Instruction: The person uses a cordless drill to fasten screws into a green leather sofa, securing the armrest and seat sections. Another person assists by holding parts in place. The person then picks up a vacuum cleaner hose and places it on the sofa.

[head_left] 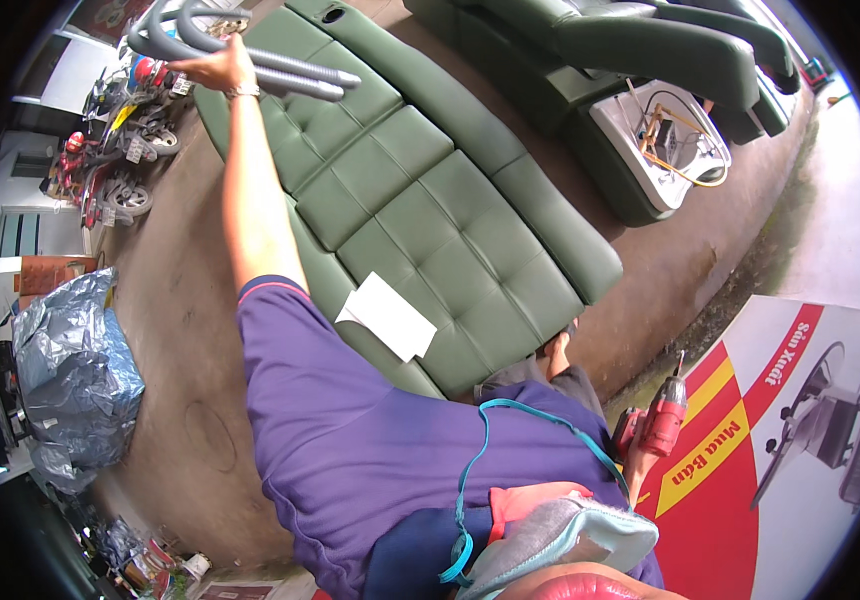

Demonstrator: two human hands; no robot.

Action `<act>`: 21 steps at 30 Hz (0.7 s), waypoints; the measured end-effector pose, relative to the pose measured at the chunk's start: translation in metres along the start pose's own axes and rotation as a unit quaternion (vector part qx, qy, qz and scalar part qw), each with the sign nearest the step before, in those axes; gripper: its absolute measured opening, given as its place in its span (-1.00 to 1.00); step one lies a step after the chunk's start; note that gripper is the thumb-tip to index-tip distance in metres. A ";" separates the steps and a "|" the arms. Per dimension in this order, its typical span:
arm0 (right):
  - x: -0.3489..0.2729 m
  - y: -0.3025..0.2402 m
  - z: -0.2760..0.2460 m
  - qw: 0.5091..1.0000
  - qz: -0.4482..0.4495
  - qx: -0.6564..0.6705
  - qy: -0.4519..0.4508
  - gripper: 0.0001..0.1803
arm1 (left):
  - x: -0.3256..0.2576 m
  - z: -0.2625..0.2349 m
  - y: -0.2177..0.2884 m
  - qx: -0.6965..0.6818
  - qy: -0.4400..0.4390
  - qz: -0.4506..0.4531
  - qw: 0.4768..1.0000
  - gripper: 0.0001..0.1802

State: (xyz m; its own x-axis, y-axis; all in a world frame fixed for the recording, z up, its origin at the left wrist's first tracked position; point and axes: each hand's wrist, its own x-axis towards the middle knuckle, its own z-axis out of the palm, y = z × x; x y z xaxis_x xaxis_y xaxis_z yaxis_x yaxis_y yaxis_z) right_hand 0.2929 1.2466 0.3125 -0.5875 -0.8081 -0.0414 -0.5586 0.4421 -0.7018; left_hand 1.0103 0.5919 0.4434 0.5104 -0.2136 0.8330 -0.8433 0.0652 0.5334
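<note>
My left arm reaches far out to the upper left, and my left hand (222, 70) is closed around a looped grey tube (295, 80). The tube's two straight ends point right, over the far end of a green tufted recliner bed (430, 240). Low on the right, my right hand (638, 474) grips a red cordless drill (663, 418), with its bit pointing up and away from me. Part of this hand is hidden behind the drill and my shirt. A white sheet of paper (390, 315) lies on the near left part of the bed.
More green padded seats stand at the upper right, beside a white basin unit (640, 150) with a yellow hose. Motorbikes (125, 190) are parked at the left. Silver plastic sheeting (80, 370) covers something below them. A red and white sign (750, 450) stands at the right.
</note>
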 end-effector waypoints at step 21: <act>0.010 -0.069 0.017 0.983 0.085 -0.034 -0.158 -0.77 | -0.363 -0.031 -0.190 0.186 -0.300 -0.477 0.805 0.55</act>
State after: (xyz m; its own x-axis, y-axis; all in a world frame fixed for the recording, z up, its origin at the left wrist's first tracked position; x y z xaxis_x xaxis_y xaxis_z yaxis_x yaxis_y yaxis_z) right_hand 0.3350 1.2017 0.3484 -0.4709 -0.7962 -0.3800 -0.5122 0.5974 -0.6171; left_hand 0.9908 0.6871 0.0444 0.8761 -0.4337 -0.2108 -0.1646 -0.6798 0.7147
